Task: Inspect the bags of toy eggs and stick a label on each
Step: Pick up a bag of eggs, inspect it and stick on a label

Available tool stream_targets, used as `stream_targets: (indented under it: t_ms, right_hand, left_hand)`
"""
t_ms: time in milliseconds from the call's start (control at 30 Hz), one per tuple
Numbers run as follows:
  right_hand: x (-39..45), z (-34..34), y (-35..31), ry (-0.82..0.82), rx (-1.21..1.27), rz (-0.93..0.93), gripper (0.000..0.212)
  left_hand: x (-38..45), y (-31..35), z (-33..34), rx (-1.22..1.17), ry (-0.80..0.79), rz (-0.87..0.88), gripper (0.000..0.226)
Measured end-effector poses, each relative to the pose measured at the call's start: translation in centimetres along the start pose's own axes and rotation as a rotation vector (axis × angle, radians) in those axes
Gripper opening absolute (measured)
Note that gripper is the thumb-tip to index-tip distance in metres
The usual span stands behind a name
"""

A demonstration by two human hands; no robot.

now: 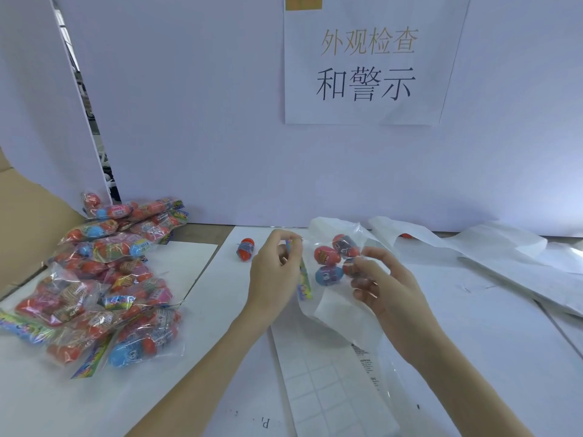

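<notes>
Toy eggs in a clear bag are held up between the two hands, just above the white table — three red eggs and one blue one can be made out through the plastic. The bag's colourful header strip is pinched by the left hand, thumb and curled fingers closed on its upper end, so that the strip hangs down beside the palm. The right hand is half-closed around the egg end of the bag, its fingers curled under the plastic and its thumb lying across the front, close against one red egg. Both forearms are extended forward from the lower edge of the view and angled inward, the wrists raised off the table. Beneath the hands and the right forearm a label sheet with a grid of white squares is laid flat. Just beyond the left hand, a single red egg rests loose on the table. Well to the left of the left arm a pile of filled bags is heaped — overlapping one another. Beyond the right hand, sheets of white paper are spread out.
</notes>
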State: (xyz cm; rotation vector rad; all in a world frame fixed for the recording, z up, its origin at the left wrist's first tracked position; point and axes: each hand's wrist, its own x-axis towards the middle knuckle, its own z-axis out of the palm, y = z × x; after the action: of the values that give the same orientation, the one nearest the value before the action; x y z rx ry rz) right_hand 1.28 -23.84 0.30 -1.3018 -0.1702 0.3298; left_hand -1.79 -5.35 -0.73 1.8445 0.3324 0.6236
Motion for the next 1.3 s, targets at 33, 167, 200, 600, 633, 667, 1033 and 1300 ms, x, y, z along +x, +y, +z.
stream_targets:
  t_ms: [33,167,200,600,633,667,1033,1300]
  right_hand:
    - [0.1,-0.1,-0.1,0.015,-0.001,-0.021,0.013]
    - [-0.1,-0.6,-0.4,0.006,-0.079,-0.074,0.020]
    - [-0.3,-0.6,-0.5,-0.013,-0.112,-0.076,0.023]
    - [-0.5,-0.2,-0.2,-0.120,-0.217,-0.127,0.037]
    - [-0.4,-0.2,-0.1,-0.089,-0.253,-0.153,0.037]
    - [-0.3,-0.2,0.1,-0.053,-0.305,-0.183,0.036]
    - [-0.5,-0.6,-0.7,-0.150,-0.023,-0.205,0.030]
    - [0.4,-1.4,-0.1,-0.012,-0.125,-0.168,0.075]
  left_hand:
    - [-0.1,0.0,0.0,0.003,-0.026,0.003,0.009]
    - [-0.2,0.7,-0.2,-0.148,-0.157,-0.019,0.020]
    - [-0.2,0.8,-0.2,-0.178,-0.207,-0.029,0.025]
    - [0.2,1.6,-1.2,-0.389,-0.216,-0.226,0.008]
    - [0.2,1.6,-1.2,-0.375,-0.190,-0.209,0.009]
    - [0.2,1.6,-1.2,-0.359,-0.166,-0.189,0.010]
    - [-0.1,1.9,-2.2,-0.135,-0.328,0.177,0.011]
    - [0.4,0.9,-1.7,-0.169,-0.304,0.056,0.017]
